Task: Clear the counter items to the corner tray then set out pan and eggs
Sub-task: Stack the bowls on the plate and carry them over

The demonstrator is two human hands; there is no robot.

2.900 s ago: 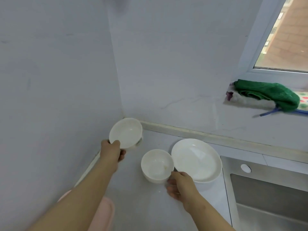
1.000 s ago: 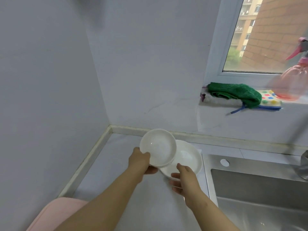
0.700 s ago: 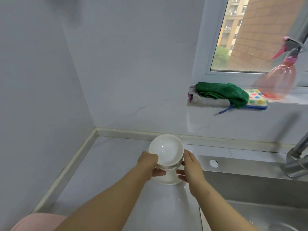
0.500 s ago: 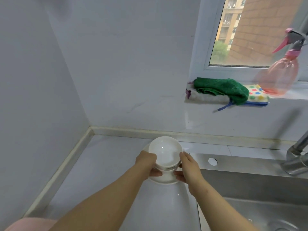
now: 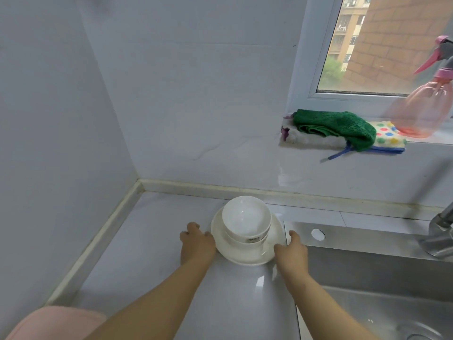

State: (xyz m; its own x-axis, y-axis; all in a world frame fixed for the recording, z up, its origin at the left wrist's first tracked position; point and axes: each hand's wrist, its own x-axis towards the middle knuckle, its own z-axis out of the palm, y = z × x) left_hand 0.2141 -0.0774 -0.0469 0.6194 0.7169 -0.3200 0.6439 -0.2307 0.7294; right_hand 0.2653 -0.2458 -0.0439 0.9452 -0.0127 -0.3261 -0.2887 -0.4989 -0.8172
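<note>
Two white bowls [image 5: 246, 220] sit nested one inside the other on a white plate [image 5: 247, 257], which rests on the grey counter [image 5: 152, 253] beside the sink. My left hand [image 5: 197, 244] lies on the counter against the plate's left rim, fingers loosely curled. My right hand [image 5: 291, 252] is at the plate's right rim, its thumb on the edge. Neither hand touches the bowls. No tray, pan or eggs are in view.
A steel sink [image 5: 367, 278] with its faucet [image 5: 441, 231] lies just right of the plate. On the window sill are a green cloth [image 5: 335, 123], a dotted sponge cloth [image 5: 389, 136] and a pink spray bottle [image 5: 421, 109]. Walls close the counter's left and back.
The two bowls were stacked and set on the plate. Both hands have let go of the bowls and dropped to the plate's left and right rims.
</note>
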